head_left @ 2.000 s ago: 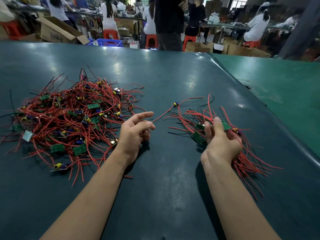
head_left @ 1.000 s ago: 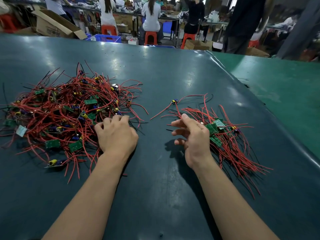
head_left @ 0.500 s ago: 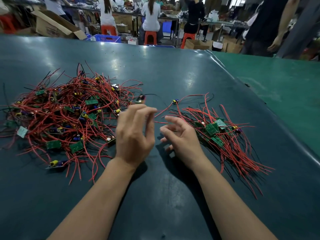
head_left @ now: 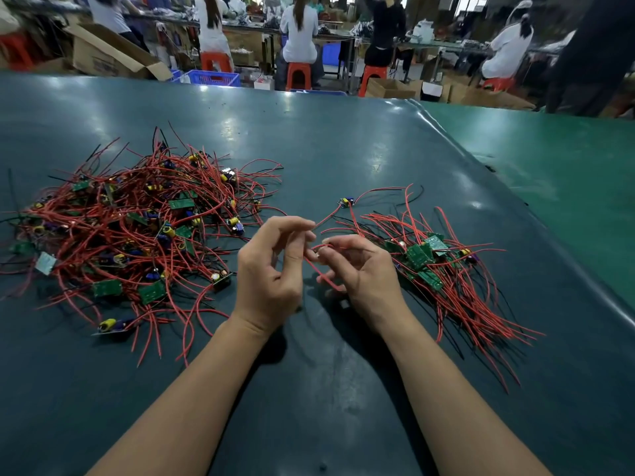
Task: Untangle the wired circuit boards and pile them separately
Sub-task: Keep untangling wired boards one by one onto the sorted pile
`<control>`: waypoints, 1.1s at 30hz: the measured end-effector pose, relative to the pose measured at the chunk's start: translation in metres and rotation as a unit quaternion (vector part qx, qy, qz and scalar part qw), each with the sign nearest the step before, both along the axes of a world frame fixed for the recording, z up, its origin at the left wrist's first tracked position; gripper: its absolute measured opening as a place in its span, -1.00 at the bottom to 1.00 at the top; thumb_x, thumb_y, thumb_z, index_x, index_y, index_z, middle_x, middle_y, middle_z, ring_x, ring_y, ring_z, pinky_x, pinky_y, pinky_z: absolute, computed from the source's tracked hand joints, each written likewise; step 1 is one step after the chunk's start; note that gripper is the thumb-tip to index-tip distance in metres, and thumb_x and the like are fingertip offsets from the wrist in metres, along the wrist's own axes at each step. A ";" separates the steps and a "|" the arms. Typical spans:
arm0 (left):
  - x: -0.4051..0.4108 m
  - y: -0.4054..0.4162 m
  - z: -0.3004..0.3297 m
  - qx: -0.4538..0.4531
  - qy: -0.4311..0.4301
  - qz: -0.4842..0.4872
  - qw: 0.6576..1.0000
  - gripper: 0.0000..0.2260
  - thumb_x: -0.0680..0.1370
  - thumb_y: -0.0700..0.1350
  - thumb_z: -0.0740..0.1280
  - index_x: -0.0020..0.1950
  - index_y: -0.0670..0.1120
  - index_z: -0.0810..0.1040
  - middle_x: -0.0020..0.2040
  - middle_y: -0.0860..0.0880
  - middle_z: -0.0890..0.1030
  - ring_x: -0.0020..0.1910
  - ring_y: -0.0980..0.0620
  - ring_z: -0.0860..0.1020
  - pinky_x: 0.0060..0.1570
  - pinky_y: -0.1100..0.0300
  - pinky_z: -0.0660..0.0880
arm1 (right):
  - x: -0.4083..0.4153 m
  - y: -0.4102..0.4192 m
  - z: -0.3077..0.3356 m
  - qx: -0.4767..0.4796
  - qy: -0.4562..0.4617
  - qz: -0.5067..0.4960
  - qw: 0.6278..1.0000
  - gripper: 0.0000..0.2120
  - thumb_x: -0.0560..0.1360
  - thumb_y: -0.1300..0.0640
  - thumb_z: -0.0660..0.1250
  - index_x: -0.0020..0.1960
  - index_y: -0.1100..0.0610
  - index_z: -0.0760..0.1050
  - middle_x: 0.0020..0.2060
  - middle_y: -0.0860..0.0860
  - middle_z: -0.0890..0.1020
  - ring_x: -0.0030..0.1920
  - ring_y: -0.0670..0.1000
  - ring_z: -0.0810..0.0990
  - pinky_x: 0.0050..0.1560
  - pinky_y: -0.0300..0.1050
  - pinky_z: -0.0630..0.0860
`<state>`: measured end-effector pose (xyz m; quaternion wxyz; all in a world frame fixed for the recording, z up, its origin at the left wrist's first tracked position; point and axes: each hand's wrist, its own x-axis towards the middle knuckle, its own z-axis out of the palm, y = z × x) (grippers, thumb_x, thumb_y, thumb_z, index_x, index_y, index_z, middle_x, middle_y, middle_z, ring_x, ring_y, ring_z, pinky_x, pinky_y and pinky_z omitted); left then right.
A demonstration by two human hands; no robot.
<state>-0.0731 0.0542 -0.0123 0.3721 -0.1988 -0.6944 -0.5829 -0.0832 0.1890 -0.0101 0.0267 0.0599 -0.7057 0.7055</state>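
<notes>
Red wire (head_left: pixel 323 281) is pinched by curled fingers of both left hand (head_left: pixel 271 280) and right hand (head_left: pixel 360 269).

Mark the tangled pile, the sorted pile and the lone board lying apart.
tangled pile (head_left: pixel 137 231), head view, middle of the red wire heap
sorted pile (head_left: pixel 426 259), head view, on its green boards
lone board (head_left: pixel 346 202), head view, on its components

We see left hand (head_left: pixel 271 273) and right hand (head_left: pixel 360 269) pinching red wire (head_left: pixel 321 249) | tangled pile (head_left: pixel 137 228) at 9 o'clock | sorted pile (head_left: pixel 443 269) at 3 o'clock
</notes>
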 end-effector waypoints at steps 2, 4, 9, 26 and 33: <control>0.000 0.001 0.000 0.051 -0.015 -0.014 0.999 -0.86 0.59 -0.28 0.21 0.11 -0.22 0.51 -0.05 -0.16 0.58 -0.12 -0.01 0.61 -0.12 0.10 0.56 | 0.001 -0.001 0.000 -0.019 -0.014 -0.015 1.000 -0.92 0.57 0.22 0.35 -0.10 0.14 0.56 -0.30 0.04 0.69 -0.47 0.01 0.60 -0.54 -0.14 0.53; -0.002 0.001 0.002 0.107 -0.041 -0.021 0.993 -0.80 0.60 -0.24 0.20 0.18 -0.23 0.48 0.04 -0.21 0.56 0.01 -0.04 0.58 -0.02 0.07 0.56 | 0.000 0.000 0.002 -0.051 -0.038 -0.042 0.997 -0.85 0.60 0.17 0.30 -0.14 0.15 0.54 -0.34 0.07 0.68 -0.50 0.02 0.59 -0.58 -0.20 0.48; -0.004 0.003 -0.001 0.052 -0.201 -0.061 0.976 -0.60 0.46 0.05 0.38 0.25 -0.02 0.46 -0.03 -0.05 0.61 -0.09 0.01 0.61 -0.09 0.11 0.56 | 0.000 0.000 0.004 -0.083 -0.043 -0.061 0.994 -0.81 0.64 0.17 0.22 -0.11 0.18 0.52 -0.40 0.03 0.67 -0.54 -0.01 0.57 -0.59 -0.23 0.46; -0.010 0.003 0.003 0.119 -0.281 -0.080 0.949 -0.96 0.59 -0.34 0.28 -0.02 -0.23 0.47 -0.24 -0.08 0.60 -0.38 0.01 0.66 -0.32 0.24 0.58 | -0.002 0.000 0.003 -0.073 -0.022 -0.079 0.994 -0.81 0.61 0.16 0.28 -0.10 0.17 0.63 -0.33 0.02 0.70 -0.49 -0.01 0.60 -0.57 -0.22 0.46; -0.009 0.002 -0.001 0.021 -0.265 -0.083 0.960 -0.88 0.53 -0.24 0.42 -0.10 -0.25 0.51 -0.27 -0.09 0.62 -0.28 0.00 0.59 -0.20 0.16 0.56 | 0.000 0.000 0.004 -0.072 -0.029 -0.076 0.994 -0.85 0.58 0.21 0.33 -0.14 0.22 0.61 -0.41 0.04 0.65 -0.50 -0.01 0.60 -0.57 -0.22 0.46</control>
